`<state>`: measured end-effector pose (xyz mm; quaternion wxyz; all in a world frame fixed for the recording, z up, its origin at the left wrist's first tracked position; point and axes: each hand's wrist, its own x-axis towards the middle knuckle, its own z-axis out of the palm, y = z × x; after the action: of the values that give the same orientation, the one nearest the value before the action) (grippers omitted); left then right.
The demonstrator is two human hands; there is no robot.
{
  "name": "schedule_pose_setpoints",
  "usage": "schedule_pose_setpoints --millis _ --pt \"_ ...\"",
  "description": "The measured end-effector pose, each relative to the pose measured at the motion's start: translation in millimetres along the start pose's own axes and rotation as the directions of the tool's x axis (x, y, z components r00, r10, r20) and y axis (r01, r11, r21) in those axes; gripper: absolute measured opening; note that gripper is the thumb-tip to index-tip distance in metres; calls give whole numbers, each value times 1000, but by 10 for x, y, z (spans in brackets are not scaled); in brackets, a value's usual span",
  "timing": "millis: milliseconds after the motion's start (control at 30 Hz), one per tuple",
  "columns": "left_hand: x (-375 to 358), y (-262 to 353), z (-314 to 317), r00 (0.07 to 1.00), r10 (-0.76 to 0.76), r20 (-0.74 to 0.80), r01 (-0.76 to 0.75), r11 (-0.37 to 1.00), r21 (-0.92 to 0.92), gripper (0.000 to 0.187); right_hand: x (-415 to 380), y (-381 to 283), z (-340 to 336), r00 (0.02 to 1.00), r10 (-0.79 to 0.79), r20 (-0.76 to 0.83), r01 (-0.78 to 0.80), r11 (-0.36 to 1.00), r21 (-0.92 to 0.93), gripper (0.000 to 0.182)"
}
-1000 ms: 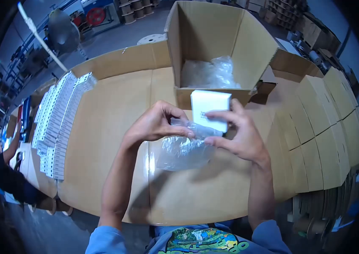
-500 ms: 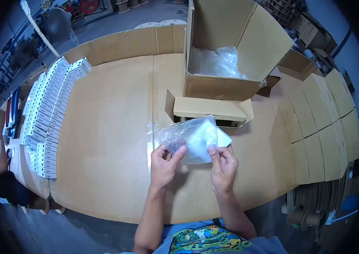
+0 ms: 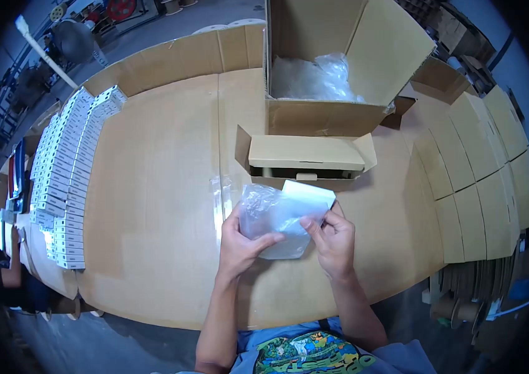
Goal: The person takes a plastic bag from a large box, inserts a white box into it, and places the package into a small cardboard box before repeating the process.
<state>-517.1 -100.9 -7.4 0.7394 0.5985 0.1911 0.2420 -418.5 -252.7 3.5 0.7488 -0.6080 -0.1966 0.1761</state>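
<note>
In the head view, a clear plastic bag (image 3: pixel 258 206) is held up between both hands over the table. A flat white piece (image 3: pixel 308 194), like a folded sheet or thin box, sticks out of the bag's upper right, its lower part showing through the film. My left hand (image 3: pixel 239 245) is closed on the bag's left side, thumb across the front. My right hand (image 3: pixel 337 244) pinches the white piece's right edge together with the film, fingers behind. Just beyond the bag stands a small open carton (image 3: pixel 305 151) with its flaps raised.
Behind the carton, a large cardboard box (image 3: pixel 324 116) holds clear plastic bags (image 3: pixel 314 78). Stacked white small boxes (image 3: pixel 65 168) line the left side of the cardboard-covered table (image 3: pixel 152 187). Brown cartons (image 3: pixel 483 187) are stacked at right. Another person's arm (image 3: pixel 13 258) shows far left.
More of the white piece now shows above the bag, where before only its right corner poked out. The bag has tipped and come lower, uncovering the small carton's front.
</note>
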Motion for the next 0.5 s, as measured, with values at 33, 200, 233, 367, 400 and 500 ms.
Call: schedule_pose_setpoints --millis 33,200,233,367,400,500 --pt "8 23 -33 997 -42 61 38 997 61 60 21 26 -20 1000 -3 -12 3 1000 -3 14" --pt "77 59 -1 976 -138 168 90 960 264 52 121 88 -89 996 -81 30 82 995 -51 17" --pt "86 98 84 985 -108 137 75 972 223 42 135 136 -119 993 -109 45 112 992 -65 20" --pt "76 54 42 980 -115 165 66 959 275 38 215 -88 -216 968 -249 -3 248 965 -81 19" --pt "60 54 35 981 -115 157 67 957 282 37 259 -169 -257 962 -270 -36 263 957 -125 19" --pt "21 73 33 984 -91 151 42 954 297 38 371 -390 -338 941 -330 -70 307 925 -223 19"
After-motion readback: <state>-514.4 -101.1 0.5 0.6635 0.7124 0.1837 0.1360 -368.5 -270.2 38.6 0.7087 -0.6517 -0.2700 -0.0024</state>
